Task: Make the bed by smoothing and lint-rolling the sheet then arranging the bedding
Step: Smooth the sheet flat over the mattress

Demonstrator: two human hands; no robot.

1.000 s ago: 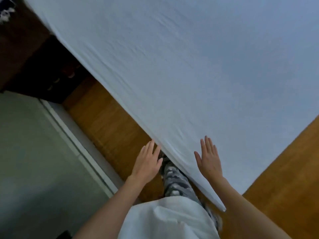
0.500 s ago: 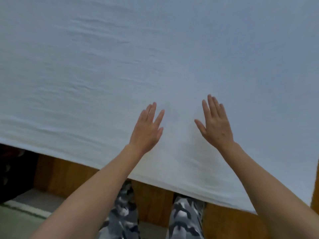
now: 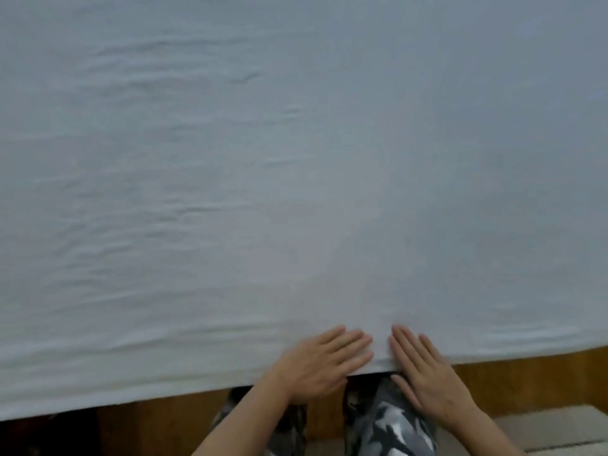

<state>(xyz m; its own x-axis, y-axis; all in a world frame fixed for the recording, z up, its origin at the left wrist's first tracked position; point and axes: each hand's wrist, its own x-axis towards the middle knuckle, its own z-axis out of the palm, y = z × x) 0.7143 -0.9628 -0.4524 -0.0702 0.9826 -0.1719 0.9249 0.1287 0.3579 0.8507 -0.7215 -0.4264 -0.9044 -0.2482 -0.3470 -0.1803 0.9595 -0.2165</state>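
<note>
Smoothing came first — my left hand point(image 3: 324, 363) and right hand point(image 3: 424, 370) lay flat, fingers straight, on the sheet point(image 3: 296, 176); next, sweeping outward over its left-side wrinkles.

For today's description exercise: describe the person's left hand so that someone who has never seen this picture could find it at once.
Start with the pale sheet that fills most of the view and follow its near edge to the two hands lying flat there. The left hand is the one on the viewer's left, its straight fingers slanting up and right toward the right hand.

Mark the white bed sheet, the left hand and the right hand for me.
white bed sheet point(image 3: 296, 159): head view, bare middle of the fabric.
left hand point(image 3: 320, 363): head view, back of hand.
right hand point(image 3: 427, 373): head view, back of hand.
</note>
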